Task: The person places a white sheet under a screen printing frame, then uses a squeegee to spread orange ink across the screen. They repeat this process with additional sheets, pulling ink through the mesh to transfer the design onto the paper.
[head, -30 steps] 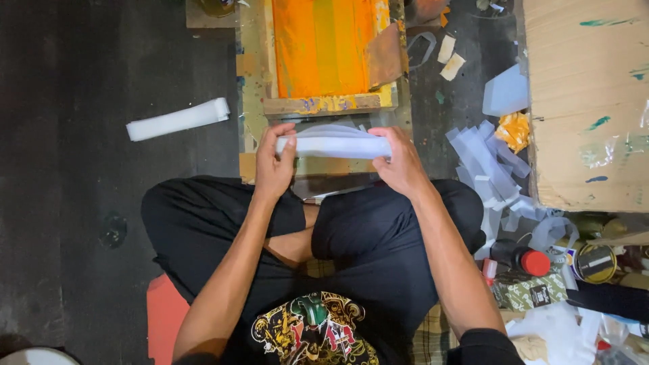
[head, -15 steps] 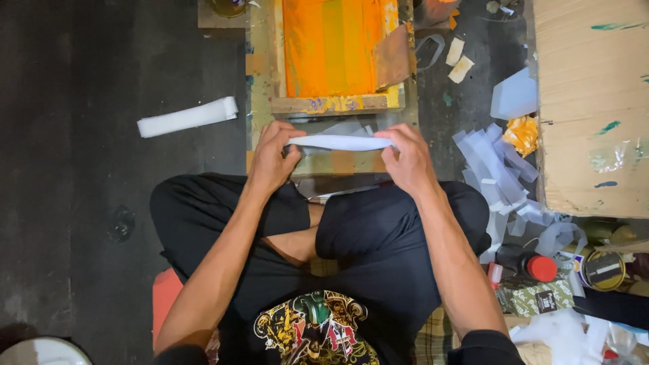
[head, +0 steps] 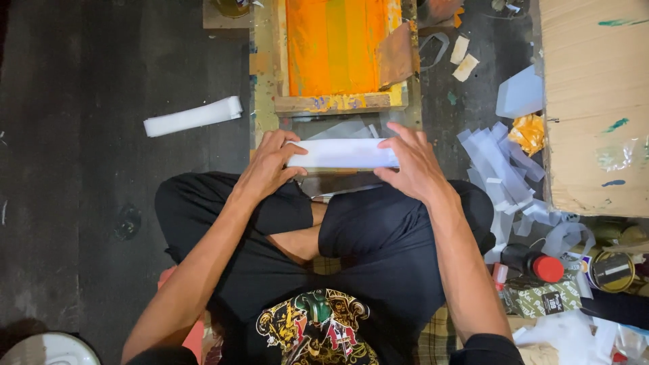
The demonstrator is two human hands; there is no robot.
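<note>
Head view: left hand (head: 267,165) and right hand (head: 412,162) pinched on the ends of a flat white paper strip (head: 343,153), held level at the near edge of the orange-meshed wooden printing frame (head: 338,51); likely mid-placement, needing square alignment next.
</note>
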